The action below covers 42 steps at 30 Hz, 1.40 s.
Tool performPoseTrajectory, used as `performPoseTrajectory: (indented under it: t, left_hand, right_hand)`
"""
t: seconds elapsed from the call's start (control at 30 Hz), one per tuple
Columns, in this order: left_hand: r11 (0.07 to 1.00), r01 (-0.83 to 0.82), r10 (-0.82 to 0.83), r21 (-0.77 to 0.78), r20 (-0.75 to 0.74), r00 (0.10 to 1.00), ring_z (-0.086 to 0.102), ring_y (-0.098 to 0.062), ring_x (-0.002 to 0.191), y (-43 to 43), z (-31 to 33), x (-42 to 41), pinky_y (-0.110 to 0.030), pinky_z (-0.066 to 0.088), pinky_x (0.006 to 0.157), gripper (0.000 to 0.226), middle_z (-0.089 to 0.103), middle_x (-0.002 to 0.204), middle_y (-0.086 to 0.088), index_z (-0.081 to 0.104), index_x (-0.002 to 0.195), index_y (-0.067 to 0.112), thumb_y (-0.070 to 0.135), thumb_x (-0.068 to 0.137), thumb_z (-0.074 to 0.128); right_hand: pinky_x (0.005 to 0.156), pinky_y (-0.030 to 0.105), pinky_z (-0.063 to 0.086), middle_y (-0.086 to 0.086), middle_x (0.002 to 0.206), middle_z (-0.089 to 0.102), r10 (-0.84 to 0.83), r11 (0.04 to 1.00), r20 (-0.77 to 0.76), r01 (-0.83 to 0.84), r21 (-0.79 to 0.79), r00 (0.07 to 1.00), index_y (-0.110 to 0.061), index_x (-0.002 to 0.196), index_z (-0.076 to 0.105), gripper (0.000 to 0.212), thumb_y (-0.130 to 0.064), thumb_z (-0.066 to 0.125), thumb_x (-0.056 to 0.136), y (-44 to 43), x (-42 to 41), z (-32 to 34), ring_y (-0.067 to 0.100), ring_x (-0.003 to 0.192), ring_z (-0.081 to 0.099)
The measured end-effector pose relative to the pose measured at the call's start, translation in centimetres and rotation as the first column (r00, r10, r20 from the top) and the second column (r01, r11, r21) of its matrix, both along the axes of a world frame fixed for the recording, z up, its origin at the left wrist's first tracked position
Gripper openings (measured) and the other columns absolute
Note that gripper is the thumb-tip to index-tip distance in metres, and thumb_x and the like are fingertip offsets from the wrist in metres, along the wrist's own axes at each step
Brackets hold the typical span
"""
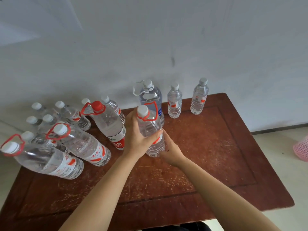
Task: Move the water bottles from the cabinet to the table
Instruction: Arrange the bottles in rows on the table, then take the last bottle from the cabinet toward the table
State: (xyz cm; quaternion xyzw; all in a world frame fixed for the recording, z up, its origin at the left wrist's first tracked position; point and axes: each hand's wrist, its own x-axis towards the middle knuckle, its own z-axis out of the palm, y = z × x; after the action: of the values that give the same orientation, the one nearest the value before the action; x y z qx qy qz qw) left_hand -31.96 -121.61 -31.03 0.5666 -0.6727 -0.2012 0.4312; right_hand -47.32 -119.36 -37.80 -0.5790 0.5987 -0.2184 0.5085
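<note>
- The tabletop was dark reddish wood, scuffed, and stood against a pale wall.
- Four large clear bottles with carry loops stood along the left half: the near-left bottle, the second large bottle, the red-capped bottle and, at the rear centre, the blue-labelled bottle with a white loop. All were capped; the liquid inside appeared clear, though fill levels could not be judged.
- The held bottle, large, white-capped with a red loop, stood upright at the centre of the tabletop, just in front of the blue-labelled bottle; whether its base rested on the wood could not be told.
- The left hand was wrapped around the upper body of the held bottle.
- The right hand was cupped against its lower right side, fingers hidden behind the bottle.
- A cluster of small bottles stood at the rear left, capped in white.
- Two small bottles stood apart at the rear right: the inner one and the outer one.
- A pink mesh basket sat on the floor at the right edge; contents not visible.
</note>
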Motion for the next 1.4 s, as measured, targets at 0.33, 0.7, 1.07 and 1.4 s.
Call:
performPoseTrajectory:
  t: [0.33, 0.7, 1.07, 1.4]
  left_hand:
    - [0.97, -0.198, 0.152, 0.14, 0.282, 0.947, 0.028, -0.024, 0.152, 6.9, -3.5, 1.1, -0.044, 0.038, 0.117, 0.063, 0.023, 0.167, -0.006, 0.022, 0.16, 0.034, 0.055, 0.104, 0.041]
    - [0.591, -0.804, 0.679, -0.064, 0.578, 0.453, 0.036, -0.042, 0.144, 24.4, -0.4, 16.3, -0.064, 0.034, 0.111, 0.055, 0.041, 0.156, -0.021, 0.051, 0.148, 0.015, 0.045, 0.105, 0.034]
    - [0.041, -0.91, 0.812, -0.412, 0.545, -0.21, 0.008, -0.039, 0.155, 61.4, 12.2, 34.7, -0.068, 0.013, 0.119, 0.06, 0.012, 0.169, -0.015, 0.026, 0.16, 0.024, 0.052, 0.107, 0.022]
    - [-0.477, -0.797, 0.56, -0.372, 0.57, -0.601, 0.003, -0.041, 0.155, 92.4, 14.1, 37.9, -0.071, 0.01, 0.118, 0.066, 0.007, 0.169, -0.016, 0.019, 0.161, 0.026, 0.059, 0.105, 0.018]
  right_hand:
    - [0.101, 0.041, 0.048, 0.005, 0.148, 0.051, 0.089, 0.996, -0.313, -0.09, 0.01, 0.946, -0.024, 0.153, 0.037, 0.054, -0.038, 0.05, 0.103, 3.1, -1.4, -1.2, 0.027, 0.128, 0.056]
    - [0.11, 0.048, 0.043, 0.01, 0.145, 0.057, 0.409, 0.63, -0.354, -0.541, -0.557, 0.841, -0.019, 0.142, 0.055, 0.05, -0.046, 0.04, 0.103, 9.5, 15.2, 3.0, 0.035, 0.133, 0.052]
    - [0.124, 0.059, 0.011, 0.013, 0.17, 0.01, 0.697, -0.088, -0.393, -0.472, -0.877, 0.6, -0.024, 0.161, 0.028, 0.065, -0.058, 0.034, 0.106, 35.7, 45.4, 16.7, 0.035, 0.157, 0.004]
    - [0.123, 0.061, 0.014, 0.017, 0.169, 0.013, 0.907, -0.279, -0.348, -0.281, -0.918, 0.238, -0.019, 0.161, 0.029, 0.066, -0.056, 0.033, 0.106, 67.1, 63.2, 20.0, 0.035, 0.157, 0.008]
